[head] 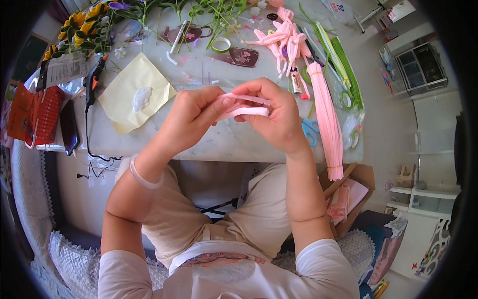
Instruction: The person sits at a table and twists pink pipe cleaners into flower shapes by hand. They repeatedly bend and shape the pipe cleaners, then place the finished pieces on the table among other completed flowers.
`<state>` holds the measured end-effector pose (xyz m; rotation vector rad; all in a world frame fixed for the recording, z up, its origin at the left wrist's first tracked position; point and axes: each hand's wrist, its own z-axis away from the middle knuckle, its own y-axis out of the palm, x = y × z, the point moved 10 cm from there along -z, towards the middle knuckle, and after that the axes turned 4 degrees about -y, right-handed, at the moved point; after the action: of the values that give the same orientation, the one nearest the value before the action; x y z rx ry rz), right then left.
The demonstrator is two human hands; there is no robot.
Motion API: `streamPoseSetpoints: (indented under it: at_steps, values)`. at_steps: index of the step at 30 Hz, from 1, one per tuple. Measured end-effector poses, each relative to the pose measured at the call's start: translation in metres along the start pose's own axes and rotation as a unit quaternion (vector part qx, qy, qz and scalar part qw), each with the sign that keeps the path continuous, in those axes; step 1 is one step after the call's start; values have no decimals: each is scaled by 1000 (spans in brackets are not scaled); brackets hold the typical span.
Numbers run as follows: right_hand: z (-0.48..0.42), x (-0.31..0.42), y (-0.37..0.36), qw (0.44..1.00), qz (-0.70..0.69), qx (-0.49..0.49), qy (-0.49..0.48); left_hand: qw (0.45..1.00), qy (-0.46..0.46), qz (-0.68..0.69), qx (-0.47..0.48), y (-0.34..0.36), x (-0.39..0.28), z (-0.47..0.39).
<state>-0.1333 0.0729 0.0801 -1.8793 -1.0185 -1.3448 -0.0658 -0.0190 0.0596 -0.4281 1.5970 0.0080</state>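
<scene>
Above the front part of the table, both hands hold a small bunch of pink pipe cleaners point(251, 111), bent into a narrow loop. My left hand point(196, 114) pinches its left end between thumb and fingers. At the other end, my right hand point(274, 112) curls around the strips, its fingertips near the left thumb. Some of the strips are hidden inside the fingers. Right of the right hand lies a long tied bundle of pink pipe cleaners point(325, 116), overhanging the table edge. Light blue scissors point(310, 130) are partly hidden behind the right wrist.
A hot glue gun point(94, 80) with a cord lies left of a yellow paper sheet point(123, 86) bearing a whitish blob point(142, 99). Farther back are finished pink pieces point(285, 37), green tape point(221, 45) and yellow flowers point(80, 28). A red basket point(46, 114) and phone point(69, 127) stand left.
</scene>
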Motion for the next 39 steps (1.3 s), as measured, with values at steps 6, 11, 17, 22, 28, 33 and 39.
streamPoseSetpoints:
  at_steps: [6,11,17,22,28,33,39]
  values:
    - [0,-9,-5,999,43,3,3,999,26,-27,19,6,0,0]
    - [-1,5,3,999,20,15,-21,999,28,-18,-10,1,2,-1]
    - [-4,16,-4,988,97,16,-116,999,-33,-15,35,6,7,-1]
    - [-3,7,-6,993,85,-8,-85,998,10,-35,46,9,3,0]
    - [-2,-4,-5,998,58,-2,-17,992,63,-103,38,10,-10,3]
    - [0,-7,-5,994,104,5,-10,988,98,-116,16,9,-17,3]
    - [1,-11,-23,998,51,-37,17,997,-47,-16,56,-12,12,-3]
